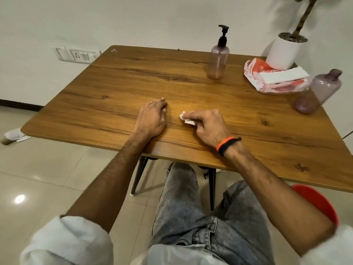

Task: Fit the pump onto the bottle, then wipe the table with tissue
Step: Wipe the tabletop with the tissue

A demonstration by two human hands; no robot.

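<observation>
A translucent purple bottle [218,60] stands upright at the back of the wooden table [114,88], with a black pump [223,35] fitted on its neck. My right hand [208,127] presses a small crumpled white tissue [188,119] onto the tabletop near the front edge, fingers closed on it. My left hand [151,117] rests palm down on the table just left of the tissue, fingers curled and holding nothing.
A second purple bottle [317,92] without a pump stands at the right edge. An orange tissue packet [275,77] with white tissues lies at the back right, beside a white plant pot [285,50]. A red stool [317,201] is under my right arm. Paper lies on the floor at left.
</observation>
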